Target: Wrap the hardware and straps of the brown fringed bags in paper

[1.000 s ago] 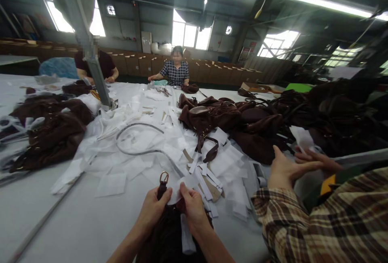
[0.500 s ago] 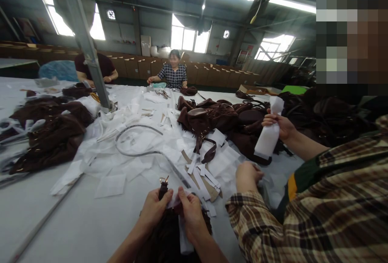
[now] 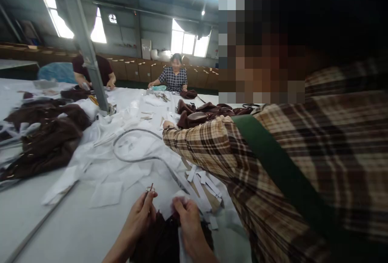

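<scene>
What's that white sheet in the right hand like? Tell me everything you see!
The white sheet looks thin and soft, perhaps tissue or foam, bunched up near the thumb, with one corner pointing down. The right hand pinches its right side, next to the dark brown bundle. Its far edge is hard to make out.

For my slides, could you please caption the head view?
Left hand holds a small metal clip; right hand pinches a thin white sheet.
</scene>
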A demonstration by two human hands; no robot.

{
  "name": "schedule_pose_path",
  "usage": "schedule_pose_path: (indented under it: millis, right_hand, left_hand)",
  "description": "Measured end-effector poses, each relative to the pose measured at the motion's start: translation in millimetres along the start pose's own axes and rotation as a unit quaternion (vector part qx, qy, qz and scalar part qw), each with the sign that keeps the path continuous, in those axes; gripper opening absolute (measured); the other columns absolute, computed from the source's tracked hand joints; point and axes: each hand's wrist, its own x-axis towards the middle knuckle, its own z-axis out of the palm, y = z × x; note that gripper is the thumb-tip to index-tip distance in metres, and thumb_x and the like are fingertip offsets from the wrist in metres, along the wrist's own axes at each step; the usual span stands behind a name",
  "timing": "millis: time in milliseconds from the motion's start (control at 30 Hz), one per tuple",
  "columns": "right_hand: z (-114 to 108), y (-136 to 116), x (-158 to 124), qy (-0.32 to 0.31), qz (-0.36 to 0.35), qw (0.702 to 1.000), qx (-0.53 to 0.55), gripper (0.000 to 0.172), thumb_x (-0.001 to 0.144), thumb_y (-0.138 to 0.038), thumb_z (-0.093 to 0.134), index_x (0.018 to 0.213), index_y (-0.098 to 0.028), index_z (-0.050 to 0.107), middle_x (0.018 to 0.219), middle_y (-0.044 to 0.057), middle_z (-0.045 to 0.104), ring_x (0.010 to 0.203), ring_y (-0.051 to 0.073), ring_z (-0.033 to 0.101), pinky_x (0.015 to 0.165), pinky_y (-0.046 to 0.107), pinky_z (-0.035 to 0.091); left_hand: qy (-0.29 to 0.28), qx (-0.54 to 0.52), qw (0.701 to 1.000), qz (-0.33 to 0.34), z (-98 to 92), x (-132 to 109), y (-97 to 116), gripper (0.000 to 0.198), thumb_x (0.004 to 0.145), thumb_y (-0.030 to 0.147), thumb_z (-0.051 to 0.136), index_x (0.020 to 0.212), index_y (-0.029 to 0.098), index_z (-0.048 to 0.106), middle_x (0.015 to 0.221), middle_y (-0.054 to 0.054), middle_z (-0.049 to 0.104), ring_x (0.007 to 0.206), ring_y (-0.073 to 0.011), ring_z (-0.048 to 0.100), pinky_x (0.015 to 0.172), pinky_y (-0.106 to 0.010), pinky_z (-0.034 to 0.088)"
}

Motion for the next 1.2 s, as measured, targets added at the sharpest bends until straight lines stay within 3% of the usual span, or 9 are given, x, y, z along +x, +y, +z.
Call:
schedule_pose_path:
  millis: [133, 300, 400, 500, 567, 700, 867, 1067, 1200]
  right_hand:
    - [-7.4, 0.5, 1.8, -0.008, -0.005, 0.999, -0.033, 0.041, 0.063, -0.053, 0.073, 0.063, -0.015, 0.057, 0.055, -0.003, 0.053, 0.051, 0.009, 0.043, 0.050, 0.022, 0.033]
    - [-19.5, 10.7, 8.1, -0.021, 0.008, 0.998, -0.053, 0.046, 0.054, -0.056, 0.077, 0.064, -0.014, 0.060, 0.051, -0.004, 0.051, 0.048, 0.009, 0.040, 0.047, 0.023, 0.031]
    - [-26.8, 18.6, 16.2, -0.036, 0.014, 0.996, -0.086, 0.048, 0.052, -0.059, 0.077, 0.055, -0.015, 0.059, 0.048, -0.003, 0.050, 0.047, 0.010, 0.041, 0.047, 0.023, 0.033]
    - [-30.5, 23.0, 17.8, -0.053, 0.034, 0.996, -0.064, 0.049, 0.051, -0.061, 0.077, 0.054, -0.016, 0.059, 0.049, -0.002, 0.053, 0.050, 0.012, 0.046, 0.050, 0.024, 0.038]
    - [-29.0, 23.4, 13.8, -0.065, 0.054, 0.996, -0.028, 0.048, 0.051, -0.060, 0.079, 0.056, -0.016, 0.059, 0.053, -0.001, 0.056, 0.051, 0.012, 0.048, 0.053, 0.025, 0.040]
    - [-20.6, 22.3, 1.0, -0.095, 0.090, 0.991, 0.032, 0.049, 0.052, -0.059, 0.080, 0.061, -0.015, 0.061, 0.056, 0.000, 0.058, 0.051, 0.012, 0.050, 0.054, 0.025, 0.042]
    - [-16.2, 22.0, -6.1, -0.095, 0.063, 0.993, 0.017, 0.052, 0.055, -0.063, 0.077, 0.067, -0.015, 0.064, 0.055, 0.000, 0.057, 0.050, 0.013, 0.049, 0.052, 0.025, 0.040]
    - [-14.6, 17.3, -7.2, -0.097, 0.002, 0.995, -0.021, 0.051, 0.061, -0.064, 0.074, 0.070, -0.014, 0.067, 0.058, 0.001, 0.060, 0.055, 0.014, 0.050, 0.053, 0.024, 0.039]
    - [-12.9, 13.0, -7.2, -0.088, -0.001, 0.995, -0.042, 0.053, 0.058, -0.065, 0.074, 0.070, -0.014, 0.068, 0.058, 0.002, 0.061, 0.058, 0.017, 0.053, 0.053, 0.025, 0.040]
  left_hand:
    - [-0.005, -0.042, 0.998, -0.053, -5.3, -14.5, 6.2, 0.057, 0.078, 0.072, 0.038, 0.095, 0.019, 0.051, 0.035, 0.009, 0.044, 0.029, -0.0083, 0.029, 0.033, -0.018, 0.017]
    - [-0.029, -0.078, 0.995, -0.059, -3.2, -24.6, 11.0, 0.053, 0.078, 0.073, 0.041, 0.084, 0.021, 0.049, 0.035, 0.009, 0.043, 0.026, -0.0066, 0.030, 0.030, -0.016, 0.015]
    - [-0.038, -0.112, 0.992, -0.052, -10.0, -19.6, 12.7, 0.051, 0.075, 0.070, 0.051, 0.091, 0.021, 0.051, 0.056, 0.005, 0.059, 0.027, -0.0051, 0.036, 0.028, -0.015, 0.019]
    - [-0.019, -0.167, 0.984, -0.053, -19.8, -16.5, 15.0, 0.049, 0.069, 0.064, 0.064, 0.086, 0.020, 0.053, 0.074, -0.001, 0.066, 0.044, -0.0077, 0.053, 0.035, -0.016, 0.035]
    - [-0.025, -0.206, 0.976, -0.070, -24.3, -17.4, 15.9, 0.048, 0.067, 0.061, 0.069, 0.084, 0.019, 0.054, 0.066, 0.001, 0.063, 0.049, -0.0087, 0.053, 0.037, -0.015, 0.036]
    - [-0.043, -0.230, 0.966, -0.109, -24.0, -22.8, 11.3, 0.048, 0.066, 0.061, 0.070, 0.081, 0.019, 0.052, 0.045, 0.010, 0.045, 0.032, -0.0030, 0.030, 0.029, -0.012, 0.016]
    - [-0.066, -0.201, 0.960, -0.181, -11.4, -28.5, -1.0, 0.053, 0.061, 0.065, 0.070, 0.081, 0.018, 0.055, 0.034, 0.015, 0.029, 0.027, -0.0023, 0.017, 0.027, -0.015, 0.007]
    - [-0.090, -0.182, 0.966, -0.160, -0.4, -29.3, 2.0, 0.045, 0.058, 0.055, 0.077, 0.069, 0.018, 0.054, 0.034, 0.013, 0.030, 0.028, -0.0020, 0.017, 0.029, -0.018, 0.008]
    - [-0.065, -0.216, 0.964, -0.145, 2.9, -25.0, 5.3, 0.042, 0.055, 0.049, 0.081, 0.066, 0.017, 0.056, 0.037, 0.011, 0.036, 0.031, -0.0048, 0.030, 0.033, -0.018, 0.021]
